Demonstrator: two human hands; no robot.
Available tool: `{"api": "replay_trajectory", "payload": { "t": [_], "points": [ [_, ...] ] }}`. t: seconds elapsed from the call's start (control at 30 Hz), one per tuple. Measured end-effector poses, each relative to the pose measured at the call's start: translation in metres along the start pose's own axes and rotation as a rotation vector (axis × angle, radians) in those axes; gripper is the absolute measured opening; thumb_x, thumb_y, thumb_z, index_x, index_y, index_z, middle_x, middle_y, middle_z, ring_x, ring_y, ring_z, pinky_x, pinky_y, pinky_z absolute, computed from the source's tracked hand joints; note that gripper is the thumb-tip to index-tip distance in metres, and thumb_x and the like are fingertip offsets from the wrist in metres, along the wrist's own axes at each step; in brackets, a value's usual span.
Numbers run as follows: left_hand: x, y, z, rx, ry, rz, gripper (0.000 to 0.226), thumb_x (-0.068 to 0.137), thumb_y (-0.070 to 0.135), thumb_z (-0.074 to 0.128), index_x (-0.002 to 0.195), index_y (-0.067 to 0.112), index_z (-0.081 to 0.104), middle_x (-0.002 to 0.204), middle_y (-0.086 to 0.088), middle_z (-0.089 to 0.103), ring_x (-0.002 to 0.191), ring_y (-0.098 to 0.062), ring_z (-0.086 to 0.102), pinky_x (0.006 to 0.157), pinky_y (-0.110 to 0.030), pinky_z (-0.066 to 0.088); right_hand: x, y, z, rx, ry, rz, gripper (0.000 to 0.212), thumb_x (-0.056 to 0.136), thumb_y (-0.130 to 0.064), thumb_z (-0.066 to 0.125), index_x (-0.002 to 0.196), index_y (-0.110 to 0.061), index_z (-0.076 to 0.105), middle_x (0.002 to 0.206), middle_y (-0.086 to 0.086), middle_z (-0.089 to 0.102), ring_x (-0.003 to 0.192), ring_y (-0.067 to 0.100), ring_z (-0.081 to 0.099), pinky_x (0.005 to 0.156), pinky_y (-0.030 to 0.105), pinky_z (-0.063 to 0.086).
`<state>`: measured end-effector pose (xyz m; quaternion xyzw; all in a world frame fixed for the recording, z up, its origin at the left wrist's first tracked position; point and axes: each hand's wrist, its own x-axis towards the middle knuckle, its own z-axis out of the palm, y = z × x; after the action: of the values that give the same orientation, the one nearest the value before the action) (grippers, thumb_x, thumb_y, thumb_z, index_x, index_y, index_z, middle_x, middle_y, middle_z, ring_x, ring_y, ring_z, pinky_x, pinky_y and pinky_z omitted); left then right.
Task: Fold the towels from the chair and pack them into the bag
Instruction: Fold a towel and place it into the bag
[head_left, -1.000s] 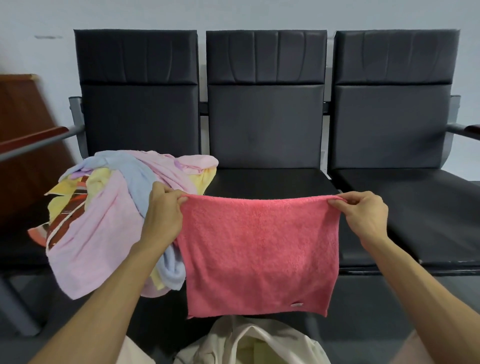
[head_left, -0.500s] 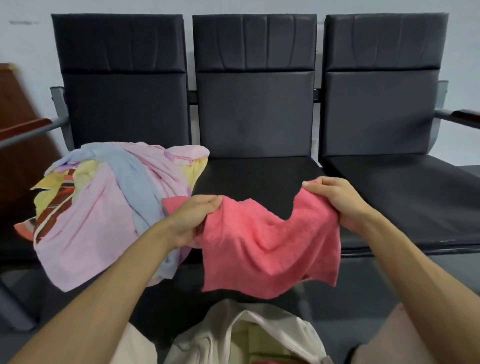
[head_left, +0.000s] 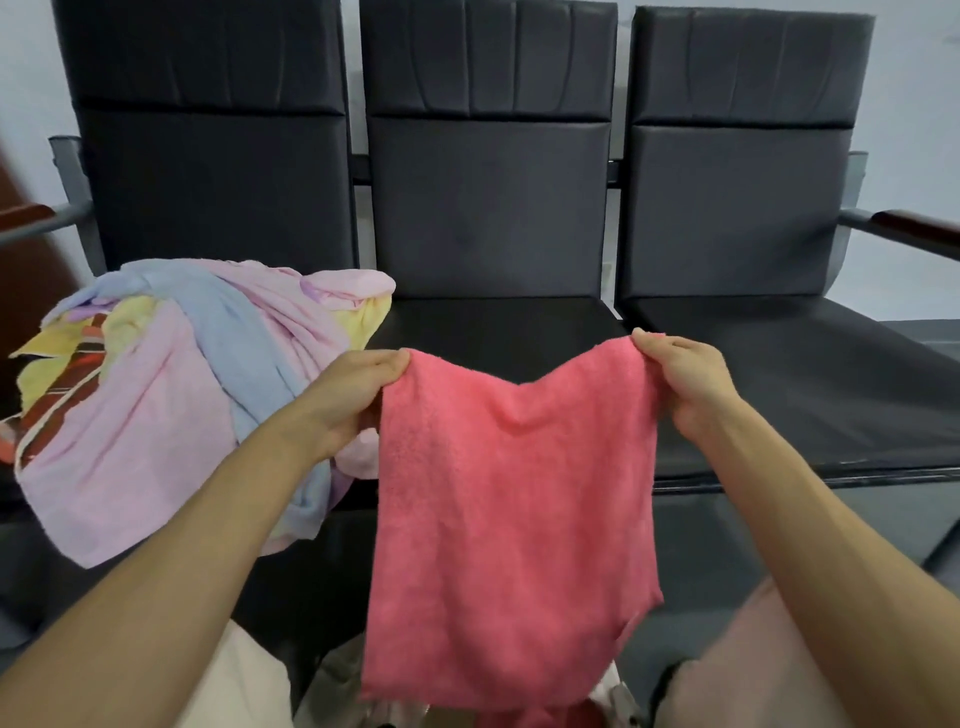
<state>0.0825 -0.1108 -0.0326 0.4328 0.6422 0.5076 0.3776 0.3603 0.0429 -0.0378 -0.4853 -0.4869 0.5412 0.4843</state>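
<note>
I see the left hand pinched shut on the upper left corner of the coral-pink terry towel; the right hand is pinched shut on the upper right corner; each grip is narrow, thumb over cloth, holding towel and nothing else.

The towel hangs in the air between the 2 hands, in front of the middle seat of the row of 3 black padded chairs, touching neither seat; its top edge sags in a shallow dip between the grips, so the cloth is not taut. It appears doubled, though I cannot tell the layer count.

Directly below the lower hem, at the bottom edge of view, the mouth of the cream fabric bag shows in part; the towel hides most of it.

The loose heap of pastel towels, pink, blue and yellow, lies on the left seat, just beside the left hand; I judge much of the task remains.

The relation that governs the next move: the towel's long axis runs vertically, top to hem, below both grips; the 2 hands are level and equally near; I judge the next fold calls for bringing 1 corner across to the other, then lowering straight down into the bag.
</note>
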Motion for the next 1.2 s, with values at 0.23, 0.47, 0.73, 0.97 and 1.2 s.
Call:
{"api": "replay_trajectory", "payload": {
  "t": [0.23, 0.47, 0.73, 0.97, 1.2],
  "points": [
    [0.01, -0.02, -0.033, 0.758, 0.437, 0.282, 0.02, 0.097, 0.019, 0.056, 0.1, 0.011, 0.074, 0.083, -0.006, 0.069, 0.086, -0.029, 0.059, 0.074, -0.033, 0.044, 0.001, -0.001, -0.005, -0.522, 0.271, -0.374, 0.02, 0.089, -0.033, 0.068, 0.09, -0.013, 0.069, 0.079, -0.006, 0.063, 0.088, 0.014, 0.059, 0.078, 0.031, 0.048],
    [0.011, -0.015, -0.033, 0.699, 0.622, 0.367, 0.023, 0.097, 0.026, 0.055, 0.104, 0.013, 0.073, 0.091, -0.009, 0.072, 0.083, -0.028, 0.061, 0.074, -0.039, 0.05, -0.008, -0.009, -0.001, -0.549, 0.33, -0.517, 0.021, 0.092, -0.038, 0.063, 0.097, -0.02, 0.073, 0.08, -0.011, 0.065, 0.082, 0.01, 0.062, 0.076, 0.028, 0.049],
    [0.012, -0.012, -0.029, 0.553, 0.618, 0.433, 0.013, 0.088, 0.011, 0.068, 0.097, 0.005, 0.075, 0.082, -0.008, 0.071, 0.071, -0.024, 0.064, 0.078, -0.036, 0.054, -0.012, -0.01, 0.001, -0.451, 0.346, -0.537, 0.017, 0.094, -0.032, 0.062, 0.095, -0.018, 0.071, 0.074, -0.014, 0.063, 0.068, 0.0, 0.061, 0.073, 0.02, 0.047],
    [0.008, -0.011, -0.03, 0.65, 0.537, 0.451, 0.022, 0.074, 0.009, 0.08, 0.095, 0.002, 0.076, 0.085, -0.009, 0.072, 0.072, -0.013, 0.059, 0.068, -0.013, 0.041, -0.007, -0.007, -0.006, -0.465, 0.278, -0.497, 0.011, 0.097, -0.013, 0.055, 0.093, -0.013, 0.065, 0.077, 0.001, 0.068, 0.058, 0.009, 0.068, 0.066, 0.02, 0.056],
    [0.014, -0.016, -0.038, 0.726, 0.599, 0.442, 0.008, 0.085, 0.01, 0.072, 0.091, 0.009, 0.077, 0.087, -0.007, 0.074, 0.076, -0.014, 0.059, 0.074, -0.027, 0.045, -0.007, -0.007, -0.009, -0.6, 0.243, -0.426, 0.008, 0.087, -0.019, 0.071, 0.094, -0.015, 0.072, 0.09, 0.002, 0.071, 0.089, 0.014, 0.065, 0.085, 0.029, 0.052]
  ]
}}
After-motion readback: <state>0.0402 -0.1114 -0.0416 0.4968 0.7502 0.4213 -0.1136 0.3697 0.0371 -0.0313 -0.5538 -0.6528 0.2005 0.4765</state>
